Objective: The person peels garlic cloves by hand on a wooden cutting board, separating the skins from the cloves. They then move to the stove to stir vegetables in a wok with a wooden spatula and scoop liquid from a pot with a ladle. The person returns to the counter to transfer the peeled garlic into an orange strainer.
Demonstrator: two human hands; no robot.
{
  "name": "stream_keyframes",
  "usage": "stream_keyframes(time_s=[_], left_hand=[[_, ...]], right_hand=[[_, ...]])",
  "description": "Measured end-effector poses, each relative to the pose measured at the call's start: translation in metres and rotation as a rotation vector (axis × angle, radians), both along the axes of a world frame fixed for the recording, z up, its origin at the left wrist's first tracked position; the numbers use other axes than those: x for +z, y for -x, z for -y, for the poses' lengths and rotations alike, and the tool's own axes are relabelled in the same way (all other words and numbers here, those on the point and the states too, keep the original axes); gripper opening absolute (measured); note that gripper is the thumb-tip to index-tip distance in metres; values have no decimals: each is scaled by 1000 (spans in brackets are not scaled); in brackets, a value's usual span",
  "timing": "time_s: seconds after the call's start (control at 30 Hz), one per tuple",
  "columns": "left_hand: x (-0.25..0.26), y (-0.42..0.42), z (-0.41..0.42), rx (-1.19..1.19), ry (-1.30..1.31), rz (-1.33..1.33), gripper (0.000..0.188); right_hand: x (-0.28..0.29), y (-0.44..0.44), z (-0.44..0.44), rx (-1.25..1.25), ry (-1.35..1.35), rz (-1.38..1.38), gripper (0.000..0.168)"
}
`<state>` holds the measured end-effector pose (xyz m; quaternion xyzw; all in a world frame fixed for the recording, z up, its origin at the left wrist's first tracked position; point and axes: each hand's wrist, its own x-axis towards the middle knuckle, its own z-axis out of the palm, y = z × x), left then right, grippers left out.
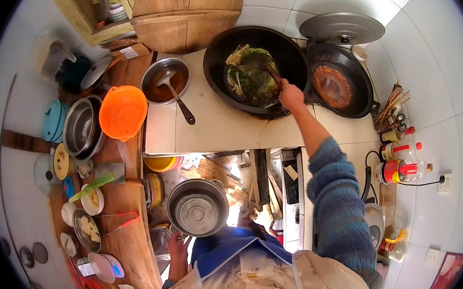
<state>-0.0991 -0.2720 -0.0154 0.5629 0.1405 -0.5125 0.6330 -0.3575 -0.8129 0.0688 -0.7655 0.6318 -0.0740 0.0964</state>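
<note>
My right hand (291, 96) is closed around the dark handle of a utensil (275, 77), whose far end reaches into a large black wok (262, 33). Leafy greens (250, 74) lie in dark liquid there. Low in front of my body, my left hand (178, 249) grips the near side handle of an empty metal pot (198, 207). Left of the wok, a steel bowl (165, 81) of reddish-brown liquid has a slotted turner (176, 96) resting across its rim. Right of the wok sits a second black pan (332, 80) with reddish-brown residue.
A round wooden lid (187, 12) and a metal lid (342, 28) lean on the wall. An orange colander (123, 112), steel basins (82, 125) and a cleaver (109, 172) crowd the wooden counter at left. Bottles (400, 153) and a power cable (418, 184) are at right; firewood (228, 177) lies below.
</note>
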Motion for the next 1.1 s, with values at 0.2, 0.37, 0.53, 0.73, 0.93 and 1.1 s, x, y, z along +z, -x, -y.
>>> stream_keyframes(time_s=[0.2, 0.37, 0.53, 0.73, 0.93, 1.1], left_hand=[[-19, -40, 48, -24, -180, -132, 10], [-38, -59, 89, -59, -211, -192, 8], [-48, -74, 103, -97, -224, -212, 9], [-50, -79, 104, -293, -118, -15, 10], [-56, -85, 112, -169, -266, -229, 10], [-65, -84, 103, -475, -56, 49, 14]], right_hand=[[42, 41, -19, -288, -308, 524, 37], [39, 44, -19, -531, -379, 688, 35], [4, 22, -25, -675, -450, 775, 36], [-24, -16, -40, -763, -726, 1426, 36], [24, -44, -61, -536, -770, 1413, 35], [52, -81, -70, -458, -730, 1241, 35]])
